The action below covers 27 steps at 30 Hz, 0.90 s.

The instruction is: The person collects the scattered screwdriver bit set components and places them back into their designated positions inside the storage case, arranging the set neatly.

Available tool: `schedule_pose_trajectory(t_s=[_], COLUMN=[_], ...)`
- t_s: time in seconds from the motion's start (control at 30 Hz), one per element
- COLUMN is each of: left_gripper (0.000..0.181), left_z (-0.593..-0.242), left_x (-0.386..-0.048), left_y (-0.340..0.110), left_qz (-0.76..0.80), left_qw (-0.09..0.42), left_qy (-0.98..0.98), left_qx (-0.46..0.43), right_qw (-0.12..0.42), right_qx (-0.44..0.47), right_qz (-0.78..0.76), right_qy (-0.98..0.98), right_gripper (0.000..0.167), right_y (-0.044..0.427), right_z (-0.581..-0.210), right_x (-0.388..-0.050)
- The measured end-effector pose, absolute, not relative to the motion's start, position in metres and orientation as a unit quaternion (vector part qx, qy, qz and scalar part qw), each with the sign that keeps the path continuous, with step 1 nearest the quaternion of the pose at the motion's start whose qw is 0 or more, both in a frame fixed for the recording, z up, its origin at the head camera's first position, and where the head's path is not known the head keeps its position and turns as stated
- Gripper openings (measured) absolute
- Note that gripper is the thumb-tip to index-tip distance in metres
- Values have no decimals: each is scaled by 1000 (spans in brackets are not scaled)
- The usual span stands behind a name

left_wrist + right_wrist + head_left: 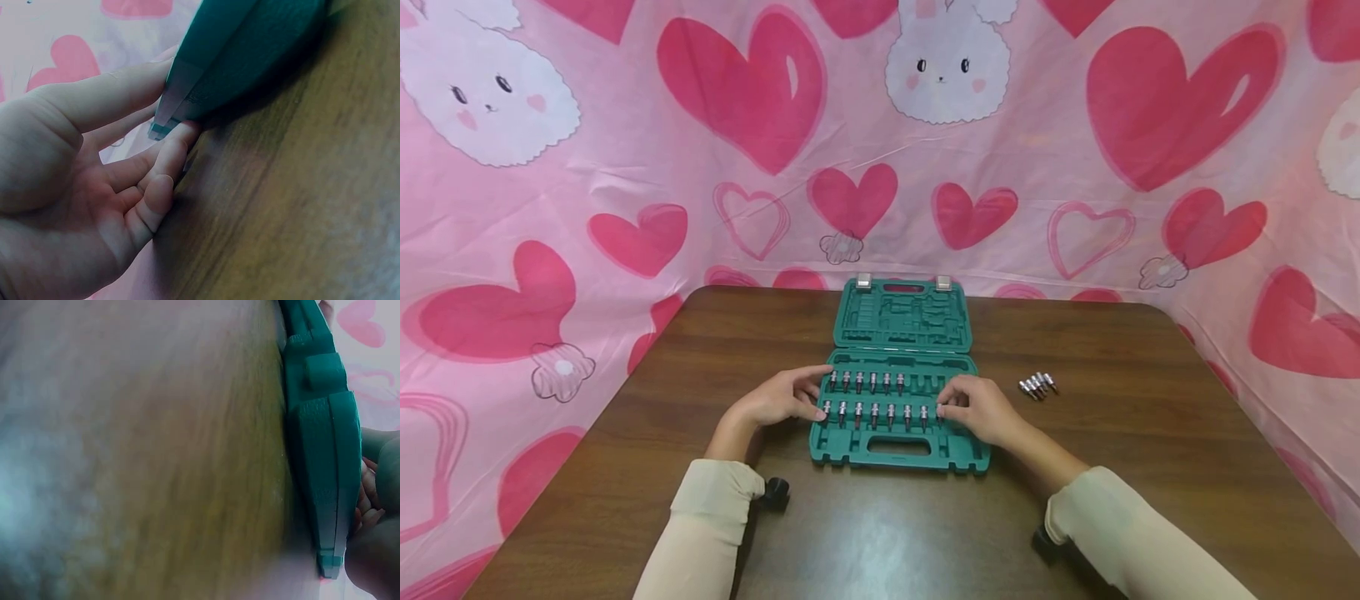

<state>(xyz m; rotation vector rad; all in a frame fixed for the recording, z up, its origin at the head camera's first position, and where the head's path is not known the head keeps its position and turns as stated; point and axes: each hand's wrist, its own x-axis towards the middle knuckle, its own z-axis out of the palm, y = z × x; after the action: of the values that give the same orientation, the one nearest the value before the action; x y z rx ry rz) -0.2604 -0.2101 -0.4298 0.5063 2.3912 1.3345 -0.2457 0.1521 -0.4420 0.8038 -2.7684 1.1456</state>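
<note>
No readable text in any of the 3 views

No word, label, brand, number or sign can be read. Any marking on the socket bits or the green case is too small or blurred to make out.
</note>
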Motion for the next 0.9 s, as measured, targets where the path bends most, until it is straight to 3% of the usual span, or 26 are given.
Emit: schedule_pose_trajectory(t_s=[0.53, 0.9], left_gripper=[78, 76], left_z=[-429, -429], left_x=[-260, -260], left_y=[-208, -210], left_qz=[475, 472], left_qw=[183, 182], left_qy=[845, 845], left_qx=[163, 174], right_qw=[3, -37], right_qx=[265, 214], right_qz=[350, 373], right_qy=[-898, -902], right_gripper=[7, 10], right_y=[153, 148], right_z=[-437, -433], right_x=[-247, -250])
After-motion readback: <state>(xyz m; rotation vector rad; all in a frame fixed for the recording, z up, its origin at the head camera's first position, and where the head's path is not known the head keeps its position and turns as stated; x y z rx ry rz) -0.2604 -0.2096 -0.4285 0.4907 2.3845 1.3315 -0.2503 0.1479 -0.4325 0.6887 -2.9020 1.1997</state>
